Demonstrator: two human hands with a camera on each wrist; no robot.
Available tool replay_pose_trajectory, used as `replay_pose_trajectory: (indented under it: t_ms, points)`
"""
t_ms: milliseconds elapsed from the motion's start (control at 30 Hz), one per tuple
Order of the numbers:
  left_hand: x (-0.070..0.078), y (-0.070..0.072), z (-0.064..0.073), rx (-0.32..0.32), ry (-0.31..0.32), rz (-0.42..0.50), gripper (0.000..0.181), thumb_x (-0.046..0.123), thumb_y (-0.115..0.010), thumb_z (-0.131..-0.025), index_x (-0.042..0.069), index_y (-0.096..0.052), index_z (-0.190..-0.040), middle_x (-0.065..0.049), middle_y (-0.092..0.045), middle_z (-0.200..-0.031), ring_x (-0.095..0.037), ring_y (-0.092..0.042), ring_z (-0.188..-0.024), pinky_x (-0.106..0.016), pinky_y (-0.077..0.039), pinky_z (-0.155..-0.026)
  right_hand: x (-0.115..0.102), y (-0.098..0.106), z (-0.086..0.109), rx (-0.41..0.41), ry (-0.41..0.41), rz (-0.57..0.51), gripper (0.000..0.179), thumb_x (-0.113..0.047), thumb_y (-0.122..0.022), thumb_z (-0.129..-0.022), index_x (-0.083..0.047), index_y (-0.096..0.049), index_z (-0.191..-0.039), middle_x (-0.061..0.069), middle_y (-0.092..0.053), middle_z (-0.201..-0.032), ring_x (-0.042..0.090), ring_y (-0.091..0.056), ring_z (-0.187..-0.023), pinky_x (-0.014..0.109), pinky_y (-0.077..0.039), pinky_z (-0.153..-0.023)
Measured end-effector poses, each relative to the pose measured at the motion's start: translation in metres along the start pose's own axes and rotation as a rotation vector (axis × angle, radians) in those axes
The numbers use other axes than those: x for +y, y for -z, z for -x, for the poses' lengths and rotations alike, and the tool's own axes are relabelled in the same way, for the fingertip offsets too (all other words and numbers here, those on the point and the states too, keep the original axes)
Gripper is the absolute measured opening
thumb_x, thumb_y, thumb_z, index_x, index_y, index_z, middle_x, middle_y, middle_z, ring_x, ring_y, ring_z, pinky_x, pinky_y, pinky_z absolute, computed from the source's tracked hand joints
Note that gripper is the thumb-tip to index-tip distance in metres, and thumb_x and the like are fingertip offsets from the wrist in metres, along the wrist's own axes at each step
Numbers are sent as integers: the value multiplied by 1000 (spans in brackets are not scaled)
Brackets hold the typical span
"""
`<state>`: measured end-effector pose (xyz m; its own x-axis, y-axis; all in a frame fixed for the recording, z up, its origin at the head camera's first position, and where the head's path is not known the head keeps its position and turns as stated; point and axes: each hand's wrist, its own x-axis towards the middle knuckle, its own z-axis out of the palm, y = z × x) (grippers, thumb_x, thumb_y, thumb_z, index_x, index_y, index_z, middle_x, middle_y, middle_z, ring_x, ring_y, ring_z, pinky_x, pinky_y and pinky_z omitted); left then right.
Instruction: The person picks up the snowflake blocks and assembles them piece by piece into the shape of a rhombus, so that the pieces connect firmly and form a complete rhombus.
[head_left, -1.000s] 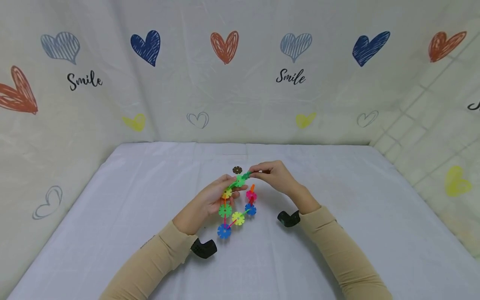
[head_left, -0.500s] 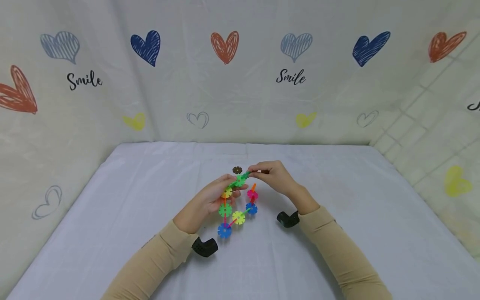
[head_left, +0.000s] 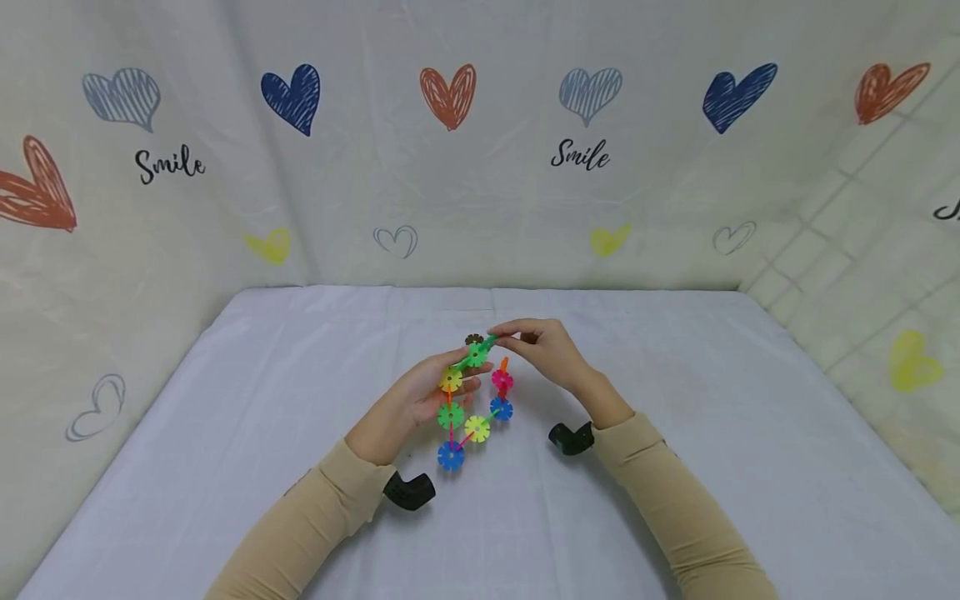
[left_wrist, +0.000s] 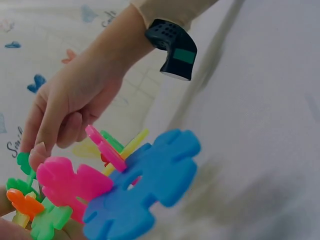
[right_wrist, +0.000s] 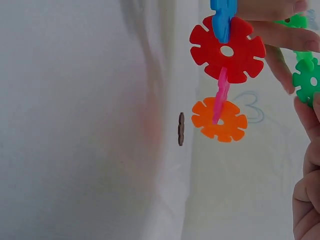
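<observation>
A chain of interlocking plastic snowflake discs hangs in an open loop between the hands, with a blue disc [head_left: 451, 457] lowest. My left hand [head_left: 420, 396] grips the chain's upper left part, by the light green disc [head_left: 476, 355]. Between thumb and fingertips, my right hand [head_left: 551, 350] pinches a darker green disc [right_wrist: 304, 82] at the chain's upper end. The other end dangles free, with an orange disc [right_wrist: 232, 130] at its tip in the right wrist view. Close up in the left wrist view are a blue disc [left_wrist: 170, 170] and a pink disc [left_wrist: 70, 185].
A single brown disc [head_left: 474, 339] lies on the white-covered table [head_left: 675, 500] just behind the chain, partly hidden by it. Each wrist wears a black camera mount [head_left: 409, 492]. A cloth wall [head_left: 495, 183] printed with hearts rises behind the table.
Both hands and the chain have shifted slightly up and away, the right hand also slightly left. The chain's upper end now overlaps the brown disc in the head view. Both grips stay the same.
</observation>
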<state>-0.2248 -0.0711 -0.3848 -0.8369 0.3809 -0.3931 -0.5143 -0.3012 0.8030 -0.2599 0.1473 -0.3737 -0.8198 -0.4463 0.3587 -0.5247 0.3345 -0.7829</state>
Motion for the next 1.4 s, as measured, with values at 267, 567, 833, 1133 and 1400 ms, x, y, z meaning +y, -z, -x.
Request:
replay_pose_trajectory:
  t_ms: [267,567,833,1133,1400]
  points:
    - [0,0,0,39,-15,21,40,30,-48,-110,8,-53,-144,-3,-74,-105,-16,-62,-86,-25,-50,-71,1,1,0,6,-30,-4,22,-8,-70,-98,-1,-75,-118,11,-74,-116,33,-54,-73,24,-41,-62]
    - [2,4,-2,51,-15,138,40,28,-46,-110,6,-49,-144,-5,-74,-104,-14,-64,-76,-26,-52,-72,4,5,0,42,-110,-38,22,-12,-70,-99,-3,-76,-119,11,-74,-116,43,-59,-86,25,-45,-67]
    - [7,10,2,80,-31,228,42,29,-47,-109,5,-45,-143,-6,-72,-109,-14,-62,-75,-25,-53,-71,13,5,-8,-5,-257,-17,31,-18,-69,-100,-2,-71,-126,17,-69,-127,31,-61,-116,44,-50,-96]
    - [17,18,4,83,-46,277,32,28,-43,-110,8,-48,-136,-7,-69,-105,-14,-58,-74,-26,-50,-70,35,-4,-22,-109,-427,36,35,-23,-68,-100,-6,-69,-131,11,-67,-125,28,-59,-111,38,-55,-91]
    - [26,25,6,89,-53,322,31,31,-44,-111,11,-51,-133,-4,-66,-102,-13,-56,-75,-25,-47,-70,39,-16,-44,-156,-508,154,34,-22,-68,-99,-8,-69,-131,13,-68,-115,26,-61,-97,33,-53,-84]
